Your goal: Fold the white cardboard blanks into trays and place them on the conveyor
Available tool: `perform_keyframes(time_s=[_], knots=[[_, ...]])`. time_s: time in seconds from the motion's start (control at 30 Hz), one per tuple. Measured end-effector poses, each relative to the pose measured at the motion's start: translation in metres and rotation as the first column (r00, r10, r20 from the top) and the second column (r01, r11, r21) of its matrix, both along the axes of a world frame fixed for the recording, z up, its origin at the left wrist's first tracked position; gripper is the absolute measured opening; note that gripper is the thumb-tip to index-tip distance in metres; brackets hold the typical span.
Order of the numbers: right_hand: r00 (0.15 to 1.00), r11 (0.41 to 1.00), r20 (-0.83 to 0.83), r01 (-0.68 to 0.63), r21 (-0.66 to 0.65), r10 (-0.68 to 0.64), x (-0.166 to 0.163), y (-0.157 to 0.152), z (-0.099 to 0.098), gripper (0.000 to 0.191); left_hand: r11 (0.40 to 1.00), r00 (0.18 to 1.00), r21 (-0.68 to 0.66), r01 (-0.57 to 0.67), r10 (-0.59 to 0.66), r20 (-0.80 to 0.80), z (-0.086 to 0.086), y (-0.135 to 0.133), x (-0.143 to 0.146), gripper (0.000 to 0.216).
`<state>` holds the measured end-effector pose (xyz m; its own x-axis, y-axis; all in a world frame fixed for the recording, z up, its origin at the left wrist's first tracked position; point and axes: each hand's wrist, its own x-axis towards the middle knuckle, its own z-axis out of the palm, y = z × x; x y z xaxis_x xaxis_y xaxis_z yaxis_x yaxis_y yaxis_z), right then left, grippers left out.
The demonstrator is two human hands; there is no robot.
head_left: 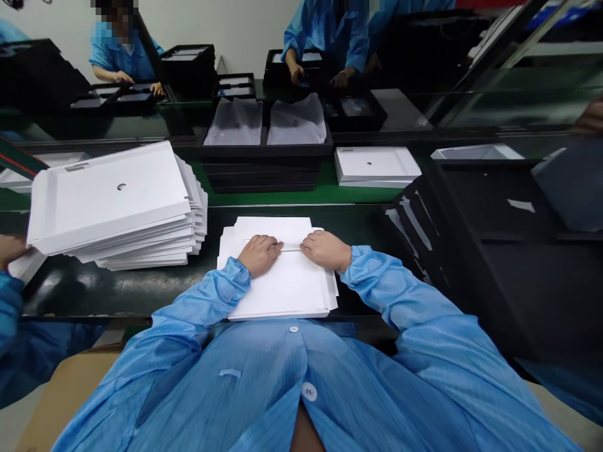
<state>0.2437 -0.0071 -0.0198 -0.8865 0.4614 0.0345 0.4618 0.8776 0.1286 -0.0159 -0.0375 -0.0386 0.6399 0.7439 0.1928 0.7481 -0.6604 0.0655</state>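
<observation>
A small pile of flat white cardboard box blanks [282,292] lies right in front of my body. Both of my hands work at the far part of the top blank, where a narrow strip of card stands up between them. My left hand [260,254] has its fingers curled together and pinches the left end of this strip. At its right end, my right hand [326,249] is closed in the same way, thumb and fingertips on the fold. My fingers partly hide the fold itself.
To the left leans a tall stack of folded white box trays [110,194], with a co-worker's hand [10,251] beside it. Black trays [266,150] holding white pouches stand ahead. White trays [377,164] and stacked black trays [480,207] are on the right. People in blue work opposite.
</observation>
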Motion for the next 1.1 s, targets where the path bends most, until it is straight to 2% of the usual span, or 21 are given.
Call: perform_keyframes(time_s=[0.17, 0.3, 0.4, 0.5, 0.57, 0.67, 0.77, 0.93, 1.1], knots=[[0.996, 1.0, 0.089, -0.021, -0.013, 0.022, 0.012, -0.003, 0.01, 0.032, 0.997, 0.999, -0.055, -0.05, 0.05, -0.016, 0.004, 0.002, -0.021, 0.043], [0.991, 0.994, 0.092, 0.1, -0.048, -0.096, 0.014, -0.008, 0.01, 0.032, 0.979, 0.989, -0.146, -0.144, 0.146, 0.001, 0.003, 0.0, -0.054, 0.045], [0.981, 0.976, 0.027, 0.195, -0.091, -0.194, -0.003, -0.013, 0.007, 0.035, 0.968, 0.979, -0.154, -0.197, 0.202, 0.02, -0.002, -0.005, -0.066, 0.045], [0.98, 0.972, -0.041, 0.188, -0.144, -0.196, -0.036, -0.019, -0.001, 0.045, 0.973, 0.979, -0.116, -0.198, 0.202, 0.029, -0.005, -0.01, -0.065, 0.046], [0.978, 0.971, -0.085, 0.175, -0.163, -0.191, -0.058, -0.021, -0.008, 0.047, 0.978, 0.981, -0.096, -0.185, 0.19, 0.042, -0.006, -0.012, -0.062, 0.046], [0.956, 0.957, -0.151, 0.224, -0.183, -0.253, -0.08, -0.021, -0.019, 0.046, 0.983, 0.984, -0.068, -0.169, 0.173, 0.049, -0.006, -0.013, -0.06, 0.045], [0.933, 0.948, -0.21, 0.257, -0.188, -0.294, -0.086, -0.021, -0.028, 0.042, 0.987, 0.987, -0.045, -0.155, 0.156, 0.029, -0.007, -0.013, -0.06, 0.047], [0.941, 0.968, -0.246, 0.201, -0.148, -0.233, -0.082, -0.022, -0.033, 0.043, 0.987, 0.988, -0.046, -0.152, 0.153, 0.021, -0.009, -0.013, -0.059, 0.051], [0.946, 0.973, -0.231, 0.209, -0.098, -0.227, -0.082, -0.023, -0.034, 0.045, 0.991, 0.992, -0.034, -0.126, 0.127, 0.01, -0.008, -0.011, -0.057, 0.051]])
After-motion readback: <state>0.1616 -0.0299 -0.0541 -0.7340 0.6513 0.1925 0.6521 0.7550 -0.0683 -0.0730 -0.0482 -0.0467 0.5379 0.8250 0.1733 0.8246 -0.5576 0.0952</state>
